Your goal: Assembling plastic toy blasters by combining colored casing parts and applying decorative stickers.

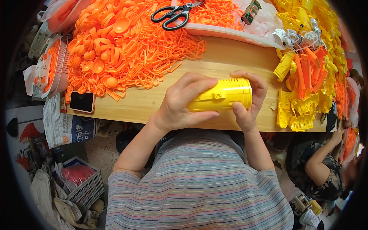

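A yellow plastic cylinder [226,94] with small slots and a raised catch on its side lies level between my two hands, above the near edge of the table. Wrapped round its left end, my left hand [182,99] has the thumb below and the fingers over the top. At the other end, my right hand [251,97] grips the rim, its thumb pressed on the near side and its fingers curled behind. The cylinder's left end is hidden in my left palm.
A heap of orange plastic parts [126,53] covers the table's left, with a phone [82,102] at its near edge. Black-handled scissors [172,16] lie at the back. Yellow half-shells [303,111] and orange strips [308,73] pile up at right. Another person's arm [322,163] is at far right.
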Motion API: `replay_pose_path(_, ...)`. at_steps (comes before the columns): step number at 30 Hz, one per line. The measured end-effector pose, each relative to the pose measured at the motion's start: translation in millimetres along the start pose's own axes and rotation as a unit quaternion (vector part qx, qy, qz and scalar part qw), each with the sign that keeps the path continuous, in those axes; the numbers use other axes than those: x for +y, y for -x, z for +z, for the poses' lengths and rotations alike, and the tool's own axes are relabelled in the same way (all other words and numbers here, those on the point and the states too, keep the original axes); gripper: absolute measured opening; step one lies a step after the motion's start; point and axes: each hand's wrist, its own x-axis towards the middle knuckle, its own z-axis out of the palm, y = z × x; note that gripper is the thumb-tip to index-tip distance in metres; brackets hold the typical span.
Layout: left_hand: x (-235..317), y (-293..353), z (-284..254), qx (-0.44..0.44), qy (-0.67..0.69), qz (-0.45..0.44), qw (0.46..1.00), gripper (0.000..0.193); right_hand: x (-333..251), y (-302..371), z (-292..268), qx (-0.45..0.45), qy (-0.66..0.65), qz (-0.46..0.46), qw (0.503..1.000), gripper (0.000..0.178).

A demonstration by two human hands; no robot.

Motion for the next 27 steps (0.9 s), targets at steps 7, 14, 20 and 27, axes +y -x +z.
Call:
replay_pose_path(7, -1.0, 4.3, 16.2, 0.101, -0.059, 0.047, 0.992, 0.071, 10.2, -16.1, 3.4, -0.009, 0.013, -0.104, 0.994, 0.055)
replay_pose_path(14, -4.7, 9.9, 24.3, 0.111, -0.044, 0.028, 0.992, 0.072, 6.2, -21.0, 1.5, -0.035, 0.056, -0.108, 0.992, 0.045)
replay_pose_path(20, -6.9, 11.4, 25.3, 0.111, -0.042, 0.032, 0.992, 0.072, 2.1, -19.4, 5.9, -0.017, 0.054, -0.099, 0.993, 0.038)
replay_pose_path(27, -8.8, 13.2, 28.1, 0.11, -0.039, 0.032, 0.993, 0.073, 2.4, -17.9, 4.5, -0.013, 0.062, -0.105, 0.992, 0.042)
